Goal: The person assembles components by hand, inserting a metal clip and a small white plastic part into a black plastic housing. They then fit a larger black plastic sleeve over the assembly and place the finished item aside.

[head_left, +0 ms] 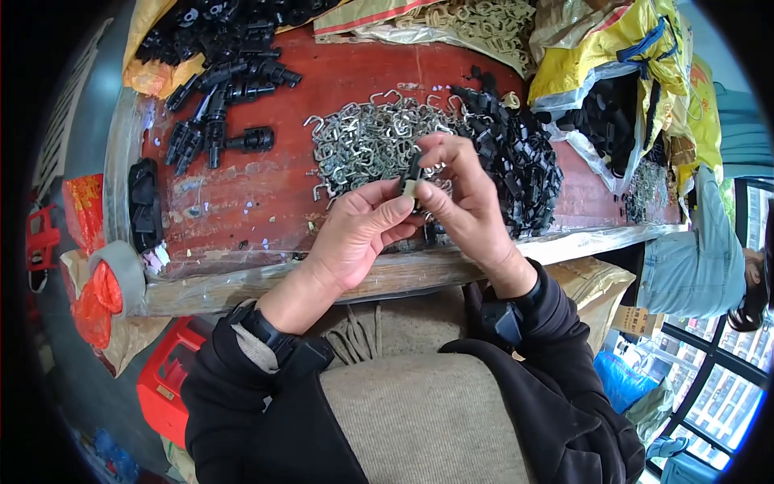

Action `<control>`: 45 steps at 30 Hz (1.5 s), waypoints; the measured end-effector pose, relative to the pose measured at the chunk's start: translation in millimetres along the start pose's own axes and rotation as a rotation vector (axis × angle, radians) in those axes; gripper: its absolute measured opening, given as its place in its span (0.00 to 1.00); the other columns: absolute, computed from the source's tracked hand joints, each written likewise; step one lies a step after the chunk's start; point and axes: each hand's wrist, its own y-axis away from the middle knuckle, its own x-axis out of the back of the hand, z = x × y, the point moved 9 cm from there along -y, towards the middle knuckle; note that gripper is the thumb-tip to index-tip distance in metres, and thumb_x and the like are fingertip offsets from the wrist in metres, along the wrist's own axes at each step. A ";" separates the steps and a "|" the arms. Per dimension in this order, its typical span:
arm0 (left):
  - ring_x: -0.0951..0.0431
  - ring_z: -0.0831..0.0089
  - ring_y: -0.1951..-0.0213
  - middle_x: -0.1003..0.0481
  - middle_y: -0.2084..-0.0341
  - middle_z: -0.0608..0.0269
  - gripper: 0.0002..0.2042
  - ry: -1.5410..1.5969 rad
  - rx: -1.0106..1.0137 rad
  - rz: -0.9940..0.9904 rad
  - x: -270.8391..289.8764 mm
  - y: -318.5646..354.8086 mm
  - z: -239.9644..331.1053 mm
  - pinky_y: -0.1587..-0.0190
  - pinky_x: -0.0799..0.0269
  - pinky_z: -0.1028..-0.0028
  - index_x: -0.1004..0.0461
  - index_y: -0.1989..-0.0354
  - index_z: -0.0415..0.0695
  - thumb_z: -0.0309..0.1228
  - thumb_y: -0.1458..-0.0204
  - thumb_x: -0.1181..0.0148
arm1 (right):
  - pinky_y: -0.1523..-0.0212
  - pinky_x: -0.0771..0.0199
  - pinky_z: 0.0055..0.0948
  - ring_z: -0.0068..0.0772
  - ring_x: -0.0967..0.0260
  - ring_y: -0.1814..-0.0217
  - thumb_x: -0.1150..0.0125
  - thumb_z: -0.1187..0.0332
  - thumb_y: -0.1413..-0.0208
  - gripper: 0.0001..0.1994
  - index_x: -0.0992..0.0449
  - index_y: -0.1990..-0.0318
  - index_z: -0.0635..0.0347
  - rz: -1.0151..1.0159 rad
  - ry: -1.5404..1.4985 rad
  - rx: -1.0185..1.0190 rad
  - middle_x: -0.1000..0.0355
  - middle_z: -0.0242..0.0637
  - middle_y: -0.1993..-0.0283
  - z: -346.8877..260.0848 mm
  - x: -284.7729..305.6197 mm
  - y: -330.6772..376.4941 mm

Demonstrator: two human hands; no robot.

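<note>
Over the table's near edge, my two hands meet around a small black plastic part (414, 167) with a cream-coloured piece (409, 188) at its lower end. My left hand (355, 234) pinches it between thumb and fingers from below. With its thumb against the cream piece, my right hand (472, 202) curls its index finger at the top of the part, where a bit of metal shows. Just beyond lies a heap of bent metal hooks (355, 141). Beside it on the right is a pile of small black plastic parts (516, 153).
Larger black fittings (216, 121) lie at the far left of the red table (266, 185). A sack of beige rings (484, 20) stands at the back, a yellow sack (568, 68) at the right. A roll of tape (121, 274) hangs by the left corner. Another person's sleeve (693, 262) is at right.
</note>
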 end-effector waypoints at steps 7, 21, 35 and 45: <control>0.28 0.78 0.72 0.29 0.71 0.62 0.10 -0.071 0.038 -0.015 1.5 2.4 0.1 0.69 0.32 0.83 0.32 0.64 0.38 0.29 0.54 0.48 | 0.67 0.38 0.21 0.25 0.38 0.67 0.46 0.72 0.56 0.07 0.32 0.69 0.65 -0.095 0.450 0.089 0.36 0.37 0.66 -7.8 37.7 -29.1; 0.29 0.80 0.73 0.28 0.72 0.61 0.10 -0.085 0.067 0.021 -0.7 2.6 -2.6 0.71 0.32 0.84 0.32 0.65 0.37 0.28 0.55 0.48 | 0.64 0.37 0.27 0.38 0.36 0.65 0.46 0.73 0.58 0.11 0.32 0.63 0.61 -0.266 0.779 0.127 0.35 0.39 0.67 83.8 91.9 -92.5; 0.29 0.80 0.73 0.28 0.73 0.63 0.10 -0.080 0.056 0.007 -2.4 1.4 -1.7 0.70 0.33 0.85 0.32 0.65 0.38 0.29 0.55 0.47 | 0.71 0.36 0.16 0.20 0.36 0.74 0.48 0.76 0.54 0.09 0.33 0.63 0.64 0.087 0.261 -0.186 0.32 0.31 0.71 44.0 112.0 -49.5; 0.29 0.81 0.72 0.29 0.72 0.64 0.09 -0.061 0.018 -0.005 -2.2 1.2 1.6 0.69 0.32 0.85 0.32 0.65 0.39 0.28 0.55 0.48 | 0.71 0.33 0.16 0.21 0.34 0.72 0.49 0.76 0.53 0.12 0.36 0.58 0.64 0.109 -0.737 -0.393 0.34 0.31 0.70 38.5 45.5 -4.0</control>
